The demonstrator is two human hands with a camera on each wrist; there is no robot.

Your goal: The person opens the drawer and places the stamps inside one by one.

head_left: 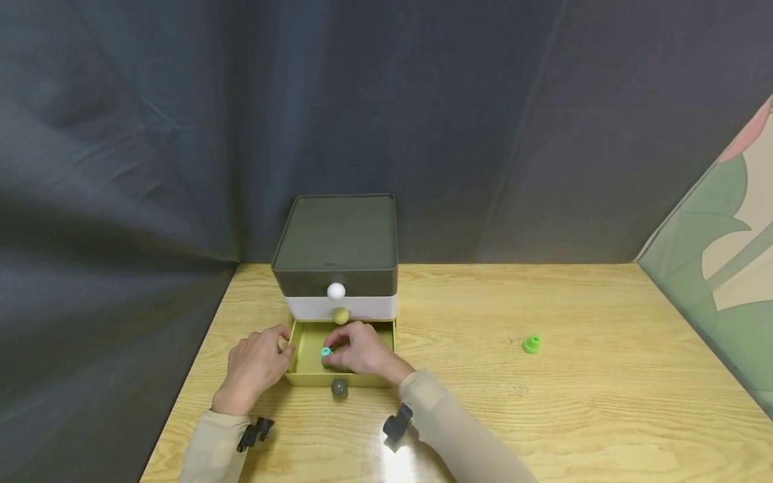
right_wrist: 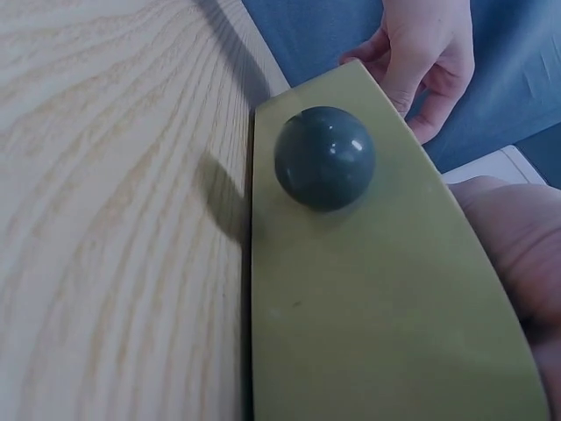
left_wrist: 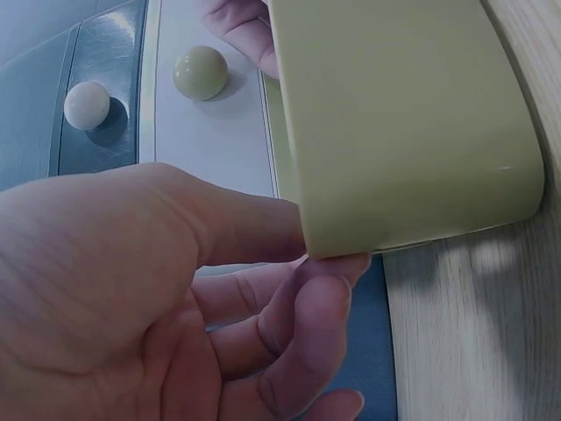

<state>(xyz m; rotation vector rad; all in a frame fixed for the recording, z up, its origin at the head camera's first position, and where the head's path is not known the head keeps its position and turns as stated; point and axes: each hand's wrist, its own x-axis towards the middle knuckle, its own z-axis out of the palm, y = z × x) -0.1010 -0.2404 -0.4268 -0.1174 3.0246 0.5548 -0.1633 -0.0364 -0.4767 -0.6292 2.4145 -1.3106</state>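
Note:
The olive-yellow bottom drawer [head_left: 377, 380] of a small drawer unit [head_left: 335, 235] is pulled out. My left hand [head_left: 256, 365] grips the left wall of the drawer; in the left wrist view its thumb lies at the rim and the fingers [left_wrist: 320, 324] curl against the outer side. Inside the drawer, my right hand [head_left: 362, 350] pinches a small teal piece [head_left: 326, 351] with a round hole in its top. In the right wrist view the drawer front hides most of that hand and all of the piece. A dark grey ball knob [right_wrist: 324, 160] sits on the drawer front.
Above the pulled-out drawer are a white drawer [head_left: 371, 307] and a dark grey one, both closed, with ball knobs. A bright green stepped cone piece [head_left: 531, 344] stands on the wooden table [head_left: 592, 402] to the right. A dark curtain [head_left: 423, 134] hangs behind and at left.

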